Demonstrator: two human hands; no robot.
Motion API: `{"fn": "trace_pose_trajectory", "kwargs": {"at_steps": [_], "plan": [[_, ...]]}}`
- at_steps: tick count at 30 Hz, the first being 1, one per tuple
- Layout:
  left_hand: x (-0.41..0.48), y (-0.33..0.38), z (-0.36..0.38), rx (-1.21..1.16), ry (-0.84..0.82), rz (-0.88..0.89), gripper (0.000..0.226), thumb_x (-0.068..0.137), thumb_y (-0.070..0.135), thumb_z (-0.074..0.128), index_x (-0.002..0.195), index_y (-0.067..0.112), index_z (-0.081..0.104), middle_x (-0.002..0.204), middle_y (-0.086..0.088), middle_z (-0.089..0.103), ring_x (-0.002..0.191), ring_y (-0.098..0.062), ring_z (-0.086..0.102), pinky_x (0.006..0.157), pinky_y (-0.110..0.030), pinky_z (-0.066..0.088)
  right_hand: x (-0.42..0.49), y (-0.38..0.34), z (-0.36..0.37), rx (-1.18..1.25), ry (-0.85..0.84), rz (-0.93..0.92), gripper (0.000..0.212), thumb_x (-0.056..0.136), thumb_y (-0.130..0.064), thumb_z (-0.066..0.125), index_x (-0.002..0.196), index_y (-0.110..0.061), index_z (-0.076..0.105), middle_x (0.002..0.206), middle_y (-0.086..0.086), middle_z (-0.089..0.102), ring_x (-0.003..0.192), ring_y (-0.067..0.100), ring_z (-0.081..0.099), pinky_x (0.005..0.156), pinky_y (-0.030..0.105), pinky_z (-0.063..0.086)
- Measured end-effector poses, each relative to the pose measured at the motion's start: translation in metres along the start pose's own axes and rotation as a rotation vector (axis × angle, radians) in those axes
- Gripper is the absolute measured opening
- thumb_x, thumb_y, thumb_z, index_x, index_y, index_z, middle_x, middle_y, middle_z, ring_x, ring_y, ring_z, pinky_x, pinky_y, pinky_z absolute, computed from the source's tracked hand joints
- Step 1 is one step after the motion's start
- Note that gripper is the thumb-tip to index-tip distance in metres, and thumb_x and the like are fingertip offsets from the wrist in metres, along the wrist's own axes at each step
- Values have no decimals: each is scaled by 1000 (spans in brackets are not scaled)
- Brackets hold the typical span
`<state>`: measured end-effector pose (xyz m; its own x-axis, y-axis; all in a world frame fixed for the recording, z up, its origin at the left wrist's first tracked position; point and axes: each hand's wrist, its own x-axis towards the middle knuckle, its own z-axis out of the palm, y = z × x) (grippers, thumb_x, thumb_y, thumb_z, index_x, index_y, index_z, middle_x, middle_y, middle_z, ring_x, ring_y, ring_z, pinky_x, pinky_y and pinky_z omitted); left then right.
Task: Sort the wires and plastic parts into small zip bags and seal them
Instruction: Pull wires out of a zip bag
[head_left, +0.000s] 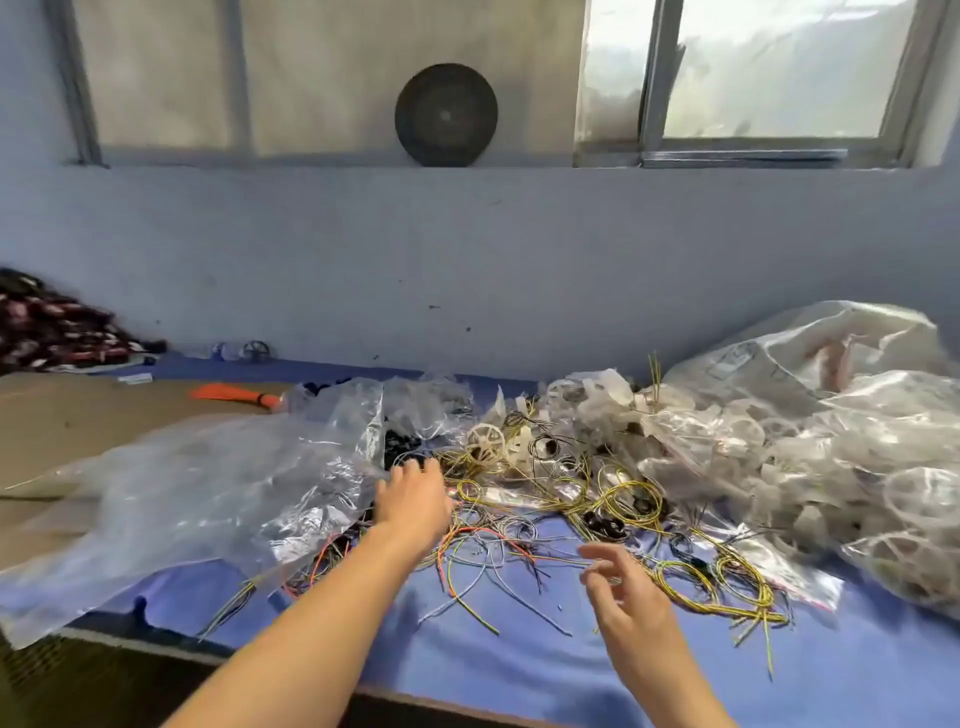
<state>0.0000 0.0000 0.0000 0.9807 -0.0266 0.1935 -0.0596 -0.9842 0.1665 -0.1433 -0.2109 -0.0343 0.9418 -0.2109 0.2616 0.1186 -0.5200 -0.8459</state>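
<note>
While wires (597, 499) sprawl, hands (2) hover.

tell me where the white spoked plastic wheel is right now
In the head view, the white spoked wheel sits mid-table, just beyond and right of the left hand, among yellow wires.

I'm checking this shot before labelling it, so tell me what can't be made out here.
Head view only:
- Left hand: fingertips blurred against dark parts, so a grip cannot be told.
- Right hand: motion-blurred; whether it touches the yellow wires is unclear.
- Large clear bag: glare hides what lies under it.
- White plastic parts: crumpled bags hide their count, and the right edge cuts them off.
</note>
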Motion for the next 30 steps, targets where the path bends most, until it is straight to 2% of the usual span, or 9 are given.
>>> {"fn": "trace_pose_trajectory", "kwargs": {"at_steps": [3, 6, 13, 17, 19, 21, 23, 25, 30], "plan": [[33, -49, 13, 214, -87, -216, 57, 90, 28, 53, 141, 10, 34, 141, -15, 40, 129, -32, 40, 105, -47, 36, 31, 8, 9, -10, -13, -29, 20, 99, -22, 49, 107, -39, 57, 99, -12, 63, 76, -3, 60, 63, 11, 44], [45, -78, 33, 175, -167, -352, 60, 90, 31, 53, 143, 11, 32, 146, -15, 35, 134, -33, 36, 107, -47, 34, 54, 11, 14, -22, 7, -33, 20, 99, -21, 48, 108, -37, 55, 99, -13, 62, 78, -4, 59, 66, 12, 43], [48, -92, 34, 129, 47, -385, 36, 98, 19, 35, 123, 13, 59, 132, -13, 56, 122, -33, 49, 96, -43, 42, 72, 20, 27, -1, 159, -53, 29, 94, -7, 47, 106, -32, 57, 98, -8, 62, 83, -3, 56, 67, 14, 41], [42, -69, -12, -137, 469, -245, 35, 100, 23, 34, 87, 10, 64, 98, -17, 65, 91, -32, 48, 74, -39, 39, 71, 19, 31, 29, 158, -15, 29, 95, -9, 46, 107, -34, 56, 99, -9, 62, 80, 1, 57, 68, 17, 41], [35, -40, -45, -430, 744, -83, 31, 99, 28, 39, 88, 15, 65, 90, -8, 63, 85, -27, 49, 68, -33, 37, 72, 15, 33, 117, 134, 8, 25, 96, -14, 48, 105, -35, 58, 98, -9, 64, 79, 5, 59, 71, 19, 43], [22, -2, -73, -842, 857, 117, 24, 98, 32, 44, 91, 26, 66, 82, 6, 64, 74, -13, 57, 62, -24, 42, 73, 6, 33, 304, 56, 86, 20, 99, -23, 50, 110, -37, 60, 102, -7, 67, 88, 13, 64, 76, 26, 47], [9, 35, -87, -1358, 752, 177, 19, 99, 29, 46, 90, 29, 63, 76, 11, 66, 62, -8, 60, 53, -19, 46, 77, -4, 32, 554, -57, 215, 22, 99, -38, 51, 118, -32, 60, 108, -4, 69, 92, 16, 68, 80, 31, 52], [-1, 64, -83, -1729, 494, 103, 14, 101, 22, 47, 93, 25, 58, 77, 6, 70, 60, -12, 66, 48, -21, 48, 83, -11, 28, 796, -134, 345, 43, 88, -58, 51, 118, -28, 59, 111, -1, 71, 96, 18, 71, 84, 37, 56], [-22, 89, -17, -2019, -48, -211, 8, 98, 14, 52, 93, 17, 57, 79, -2, 70, 66, -15, 70, 52, -21, 54, 99, 2, 8, 1112, -167, 497, 65, 85, -69, 48, 125, -19, 60, 117, 5, 71, 98, 19, 71, 93, 43, 53]]}}
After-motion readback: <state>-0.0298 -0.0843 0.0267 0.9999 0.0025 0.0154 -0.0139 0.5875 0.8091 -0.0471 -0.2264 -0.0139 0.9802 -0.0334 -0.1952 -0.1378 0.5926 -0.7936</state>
